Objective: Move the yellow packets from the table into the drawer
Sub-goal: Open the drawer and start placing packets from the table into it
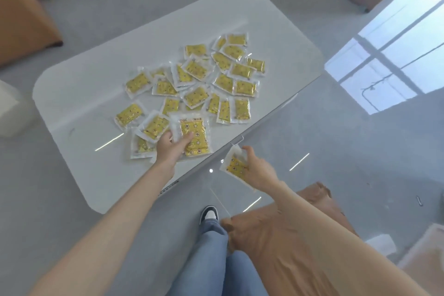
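Observation:
Several yellow packets [197, 79] in clear wrappers lie scattered over the white table [96, 74]. My left hand [170, 149] reaches over the table's near edge and grips a yellow packet [194, 134] with a star pattern, thumb on top of it. My right hand [254, 168] is off the table, over the floor beside its near right edge, and pinches another yellow packet [234, 166]. A small metal handle [237, 140] shows under the table's edge. No open drawer is in view.
A glossy grey floor surrounds the table. Brown furniture [21, 17] stands at the far left, a white block [12, 108] at the left edge. My legs in jeans and one shoe [209, 214] are below the table. A brown sleeve [288, 235] covers my right arm.

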### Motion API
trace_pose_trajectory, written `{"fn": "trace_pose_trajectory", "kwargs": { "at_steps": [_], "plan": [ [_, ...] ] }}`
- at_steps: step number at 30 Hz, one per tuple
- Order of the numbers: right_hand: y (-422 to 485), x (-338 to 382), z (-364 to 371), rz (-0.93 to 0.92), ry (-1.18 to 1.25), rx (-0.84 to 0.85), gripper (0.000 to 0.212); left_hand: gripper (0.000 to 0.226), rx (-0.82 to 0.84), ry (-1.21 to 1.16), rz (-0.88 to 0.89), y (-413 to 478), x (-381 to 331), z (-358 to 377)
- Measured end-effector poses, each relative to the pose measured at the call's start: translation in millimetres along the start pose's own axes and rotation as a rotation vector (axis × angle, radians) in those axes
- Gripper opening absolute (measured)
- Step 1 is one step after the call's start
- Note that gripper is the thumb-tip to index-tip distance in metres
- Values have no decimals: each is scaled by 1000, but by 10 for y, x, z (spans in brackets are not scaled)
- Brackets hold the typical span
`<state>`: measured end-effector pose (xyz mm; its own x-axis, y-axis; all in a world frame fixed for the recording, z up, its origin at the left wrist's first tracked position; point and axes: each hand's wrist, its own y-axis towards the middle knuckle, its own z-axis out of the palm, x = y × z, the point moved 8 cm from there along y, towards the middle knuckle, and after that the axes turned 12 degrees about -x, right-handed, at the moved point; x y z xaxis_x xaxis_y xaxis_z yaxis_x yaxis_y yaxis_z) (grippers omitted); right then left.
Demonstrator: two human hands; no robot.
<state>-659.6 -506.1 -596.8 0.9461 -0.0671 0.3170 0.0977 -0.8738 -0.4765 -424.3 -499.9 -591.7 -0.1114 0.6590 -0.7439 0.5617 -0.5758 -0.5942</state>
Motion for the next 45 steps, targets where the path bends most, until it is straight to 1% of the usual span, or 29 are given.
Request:
{"fn": "trace_pose_trajectory", "kwargs": {
  "at_steps": [3, 4, 6, 9, 10, 11, 12, 13, 16, 17, 18, 22, 24, 27, 28, 34, 37, 42, 45],
  "plan": [
    [443, -148, 301, -33, -93, 51, 62, 47, -17, 9, 22, 220, 110, 216],
    [590, -203, 420, -41, -116, 66, 64, 48, -18, 16, 28, 323, 183, 293],
    [884, -336, 687, -44, -151, 84, 67, 59, -22, 14, 43, 589, 358, 447],
    [1296, -554, 1085, -53, -215, 104, 67, 103, -14, -1, 97, 930, 595, 686],
    [1440, -640, 1229, -64, -244, 101, 67, 112, -15, -14, 118, 1105, 728, 777],
    [1558, -704, 1330, -77, -274, 103, 66, 112, -12, -18, 140, 1183, 769, 846],
    [1657, -756, 1410, -87, -303, 107, 66, 104, -5, -24, 161, 1242, 792, 923],
    [1772, -820, 1520, -104, -328, 99, 67, 90, -2, -27, 185, 1317, 842, 1005],
    [2110, -992, 1790, -161, -400, 48, 69, 34, -12, -65, 272, 1534, 925, 1214],
    [2212, -1047, 1869, -174, -417, 35, 69, 25, -7, -86, 291, 1595, 935, 1270],
    [2306, -1094, 1932, -186, -427, 25, 68, 22, 1, -110, 304, 1667, 947, 1319],
    [2548, -1219, 2064, -244, -436, -39, 56, 17, 34, -208, 344, 1859, 959, 1455],
    [2578, -1234, 2126, -295, -435, -23, 51, 14, 18, -238, 376, 1920, 984, 1495],
    [2563, -1260, 2243, -326, -387, 63, 58, 14, -11, -254, 407, 1964, 1036, 1553],
    [2568, -1262, 2258, -331, -384, 68, 61, 14, -19, -262, 416, 1967, 1047, 1564],
    [2565, -1268, 2162, -418, -572, -30, 65, 21, -96, -279, 477, 1909, 1080, 1597],
    [2511, -1326, 2110, -462, -655, -33, 67, 27, -123, -294, 493, 1872, 1103, 1583],
    [2345, -1354, 2015, -557, -710, -45, 57, 28, -135, -295, 521, 1830, 1131, 1569],
    [2186, -1380, 1840, -579, -602, -119, 53, 26, -140, -315, 506, 1832, 1125, 1593]
  ]
}}
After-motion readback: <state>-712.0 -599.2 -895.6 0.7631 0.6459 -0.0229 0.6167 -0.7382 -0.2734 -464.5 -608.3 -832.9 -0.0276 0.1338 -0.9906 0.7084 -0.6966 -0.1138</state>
